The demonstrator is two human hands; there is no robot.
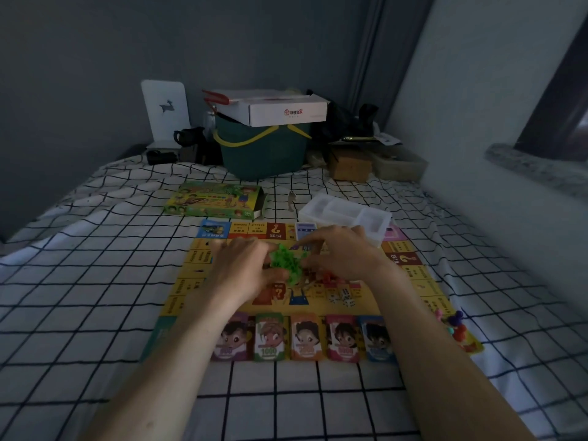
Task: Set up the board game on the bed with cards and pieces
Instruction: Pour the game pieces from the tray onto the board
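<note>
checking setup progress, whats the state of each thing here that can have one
left hand: gripping the clump of green plastic pieces
right hand: fingers curled on the same clump
yellow game board: unfolded flat on the bed
green cardboard game box: lying flat, end flap open
white plastic tray: compartments look empty
white dice: loose on the board
five stacks of play money: in a row along the near edge

Readable marks on your board, cards and box

On the green card (269, 337) at the near edge of the board (178, 291) you can read "1000"; the cards beside it are too blurred; large question marks stand on a red square at the far edge (276, 231), another at the right edge (404, 259) and one mid-board (278, 293); the white carton (288, 113) at the head of the bed (79, 281) bears a red logo with Chinese characters, illegible to you.
</note>
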